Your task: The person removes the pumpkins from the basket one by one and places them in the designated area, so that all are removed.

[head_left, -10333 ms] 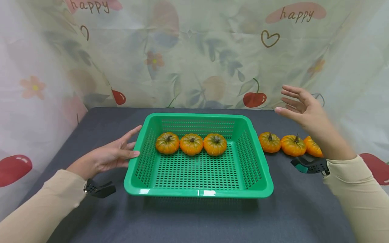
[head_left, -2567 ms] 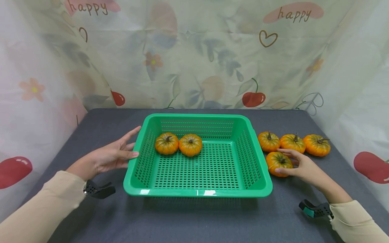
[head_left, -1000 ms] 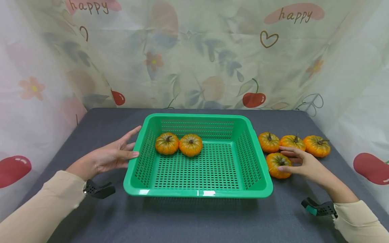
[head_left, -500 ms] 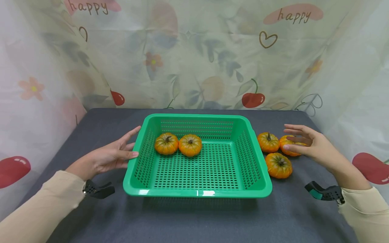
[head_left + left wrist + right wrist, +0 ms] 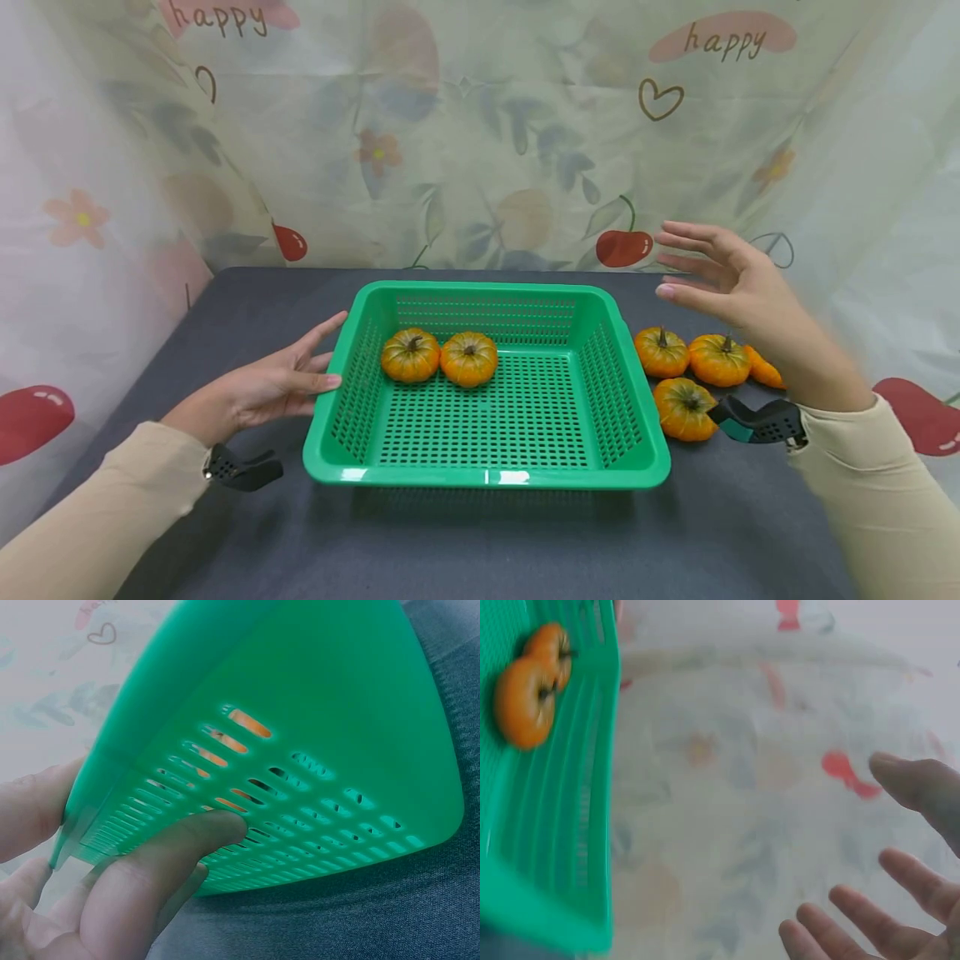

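A green plastic basket [image 5: 487, 477] with perforated walls stands mid-table. Inside are two small orange pumpkins, the left pumpkin [image 5: 410, 356] and the right pumpkin [image 5: 469, 360], side by side near the back wall. My left hand [image 5: 273, 383] holds the basket's left rim, thumb at its edge; the left wrist view shows a fingertip [image 5: 225, 826] against the holed outer wall beneath. My right hand [image 5: 738, 279] is raised above the table at the right, fingers spread and holding nothing. Beside the basket's right wall lies a pumpkin [image 5: 684, 410], in front of a row of others.
Behind it the row holds a pumpkin [image 5: 662, 352], a middle pumpkin [image 5: 718, 361] and a right pumpkin [image 5: 765, 368], the last partly hidden by my right wrist. A patterned curtain [image 5: 465, 142] surrounds the dark table [image 5: 480, 550] at back and sides.
Ten seconds ago three pumpkins were in the basket; one now lies outside, before the right row. My right hand has let go of it and risen up and back. My left hand stays put.
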`<state>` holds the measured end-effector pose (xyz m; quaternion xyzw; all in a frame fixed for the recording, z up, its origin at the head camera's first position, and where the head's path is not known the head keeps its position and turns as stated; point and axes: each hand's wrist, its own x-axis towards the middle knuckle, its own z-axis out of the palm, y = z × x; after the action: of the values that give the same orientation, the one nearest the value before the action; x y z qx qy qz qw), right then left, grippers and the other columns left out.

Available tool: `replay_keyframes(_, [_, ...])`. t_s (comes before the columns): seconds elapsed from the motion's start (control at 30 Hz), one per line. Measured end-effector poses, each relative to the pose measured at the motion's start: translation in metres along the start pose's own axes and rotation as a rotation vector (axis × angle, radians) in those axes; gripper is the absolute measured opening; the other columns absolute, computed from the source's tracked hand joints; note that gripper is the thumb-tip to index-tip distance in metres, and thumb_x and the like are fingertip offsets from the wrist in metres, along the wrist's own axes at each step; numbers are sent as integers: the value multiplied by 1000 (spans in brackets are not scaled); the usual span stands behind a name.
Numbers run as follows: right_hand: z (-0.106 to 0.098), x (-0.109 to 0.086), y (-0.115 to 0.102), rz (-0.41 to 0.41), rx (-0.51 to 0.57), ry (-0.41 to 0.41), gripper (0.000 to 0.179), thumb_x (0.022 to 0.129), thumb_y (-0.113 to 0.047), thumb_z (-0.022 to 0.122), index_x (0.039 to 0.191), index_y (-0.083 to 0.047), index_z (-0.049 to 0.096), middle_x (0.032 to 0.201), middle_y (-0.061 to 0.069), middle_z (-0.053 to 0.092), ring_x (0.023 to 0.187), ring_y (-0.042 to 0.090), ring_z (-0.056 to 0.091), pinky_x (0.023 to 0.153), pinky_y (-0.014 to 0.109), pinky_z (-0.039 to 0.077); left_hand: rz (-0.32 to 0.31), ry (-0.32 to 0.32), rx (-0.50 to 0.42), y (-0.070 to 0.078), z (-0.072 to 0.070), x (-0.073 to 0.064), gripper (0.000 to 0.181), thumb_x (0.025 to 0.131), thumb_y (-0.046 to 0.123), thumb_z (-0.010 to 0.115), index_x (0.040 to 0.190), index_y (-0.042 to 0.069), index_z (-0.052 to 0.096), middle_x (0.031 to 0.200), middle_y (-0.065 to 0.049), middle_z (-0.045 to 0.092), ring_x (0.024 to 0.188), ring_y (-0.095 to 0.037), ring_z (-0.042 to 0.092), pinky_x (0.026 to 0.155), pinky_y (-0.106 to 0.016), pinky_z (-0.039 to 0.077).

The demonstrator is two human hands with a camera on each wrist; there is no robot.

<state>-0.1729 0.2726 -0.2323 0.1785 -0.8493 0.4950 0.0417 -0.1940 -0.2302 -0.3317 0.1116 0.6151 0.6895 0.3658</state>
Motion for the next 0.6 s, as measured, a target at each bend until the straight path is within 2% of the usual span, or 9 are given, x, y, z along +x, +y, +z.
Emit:
replay_keyframes(0.2, [36,23,-12,-96,133,-61,58,92,-6,65,145,-19,43,143,2,49,126,12,52,90,17,52,-1,4,0,0,0,-1,97,97,0,54,152,44,-13,162,-19,-2,116,-28,62,95,-53,50])
replay_keyframes(0.33, [62,39,-9,-109,196,-128,61,91,-9,67,146,-18,42,148,6,45,132,21,48,93,20,52,-3,8,3,0,0,-1,97,97,0,54,152,44,-13,162,-18,-2,116,-28,62,95,-53,50])
replay_keyframes(0.6, [112,64,10,75,314,-283,63,90,-14,69,146,-19,41,149,8,42,137,28,43,108,45,44,-5,18,7,0,0,-1,97,97,1,55,152,44,-13,162,-18,-1,116,-28,62,95,-54,50])
